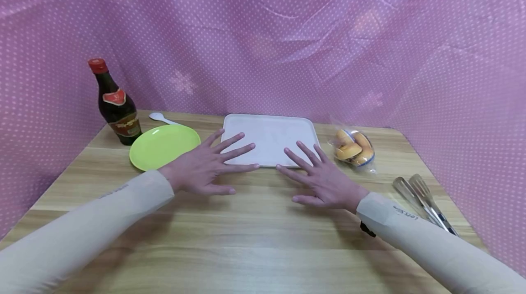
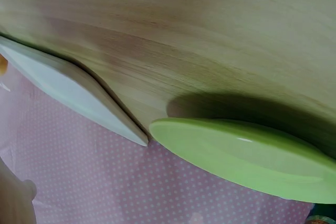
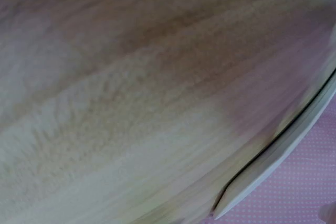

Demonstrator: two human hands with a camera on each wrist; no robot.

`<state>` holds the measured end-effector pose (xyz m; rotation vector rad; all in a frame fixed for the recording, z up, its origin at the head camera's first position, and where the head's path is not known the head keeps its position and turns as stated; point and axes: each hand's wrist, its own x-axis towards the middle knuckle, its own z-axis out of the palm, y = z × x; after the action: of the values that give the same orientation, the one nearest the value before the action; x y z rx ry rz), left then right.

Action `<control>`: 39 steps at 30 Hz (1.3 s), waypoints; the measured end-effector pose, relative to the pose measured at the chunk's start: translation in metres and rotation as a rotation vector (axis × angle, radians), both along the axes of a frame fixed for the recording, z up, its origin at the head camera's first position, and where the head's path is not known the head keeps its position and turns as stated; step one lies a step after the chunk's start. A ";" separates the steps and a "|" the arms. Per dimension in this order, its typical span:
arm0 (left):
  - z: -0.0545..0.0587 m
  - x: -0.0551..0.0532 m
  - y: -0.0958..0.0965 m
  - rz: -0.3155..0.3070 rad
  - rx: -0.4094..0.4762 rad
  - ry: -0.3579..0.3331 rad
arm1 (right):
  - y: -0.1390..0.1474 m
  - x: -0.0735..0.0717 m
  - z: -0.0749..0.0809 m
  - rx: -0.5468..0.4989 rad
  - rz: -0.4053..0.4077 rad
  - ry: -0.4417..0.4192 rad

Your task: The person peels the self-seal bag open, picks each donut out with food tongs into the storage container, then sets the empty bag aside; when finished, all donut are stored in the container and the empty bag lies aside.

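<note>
Both hands are held out over the table with fingers straight and spread, holding nothing. In the head view my left hand (image 1: 205, 164) is between the green plate (image 1: 164, 145) and the white rectangular tray (image 1: 267, 136), its fingertips overlapping the tray's left part. My right hand (image 1: 320, 177) overlaps the tray's front right corner, palm down. The left wrist view has the tray (image 2: 68, 85) at left and the green plate (image 2: 236, 153) at right, with a bit of a finger (image 2: 16, 198) in the lower left corner. Only the tray's edge (image 3: 278, 150) shows at the right wrist.
A dark bottle with a red cap (image 1: 117, 104) stands at the back left, a white spoon (image 1: 162, 118) behind the plate. Right of the tray lies a clear bag of bread rolls (image 1: 354, 149). Metal tongs (image 1: 423, 200) lie by the right forearm. A pink dotted curtain (image 1: 263, 47) surrounds the table.
</note>
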<state>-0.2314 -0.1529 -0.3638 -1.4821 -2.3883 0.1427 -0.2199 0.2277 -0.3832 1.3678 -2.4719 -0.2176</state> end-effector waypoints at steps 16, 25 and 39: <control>-0.003 0.001 0.003 0.022 0.007 -0.024 | 0.002 0.005 0.001 -0.067 0.033 -0.009; 0.006 -0.010 0.035 0.198 0.229 -0.168 | 0.037 -0.004 0.028 -0.298 0.004 0.024; 0.018 -0.041 0.151 0.290 0.541 -0.589 | 0.129 -0.016 0.049 -0.491 -0.765 -0.414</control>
<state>-0.2721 -0.0018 -0.3456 -1.0032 -2.7457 -0.9191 -0.2358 0.3570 -0.3342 0.2491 -2.9881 0.5320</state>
